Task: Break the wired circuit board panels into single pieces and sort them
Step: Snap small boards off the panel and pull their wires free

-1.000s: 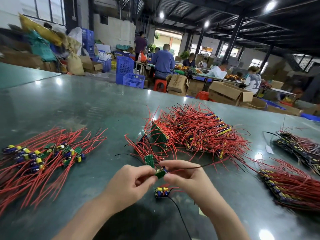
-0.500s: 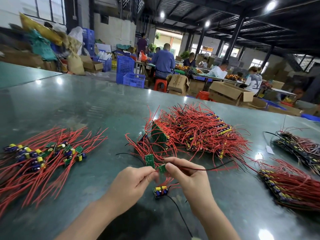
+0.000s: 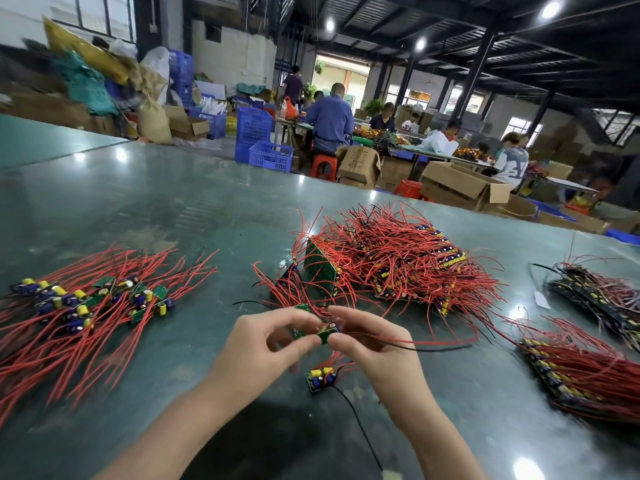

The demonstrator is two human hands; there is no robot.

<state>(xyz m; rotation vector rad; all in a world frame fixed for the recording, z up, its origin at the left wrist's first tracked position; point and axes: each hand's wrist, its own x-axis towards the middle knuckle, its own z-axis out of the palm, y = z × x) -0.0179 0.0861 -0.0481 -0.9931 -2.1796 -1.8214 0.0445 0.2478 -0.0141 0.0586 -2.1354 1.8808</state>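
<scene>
small board half hidden by fingers; left wire pile cropped

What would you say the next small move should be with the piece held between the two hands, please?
Probably bend and snap it apart: the left hand and right hand both pinch the small green board above the table, and only afterwards lay it with the single pieces on the left.

You're working under round ceiling lamps that throw white glare spots onto the glossy green table. The far doorway is blown out with daylight. Your hands cast soft shadows below them. Edges bow from the wide lens, and the upper-left corner is smeared.
</scene>
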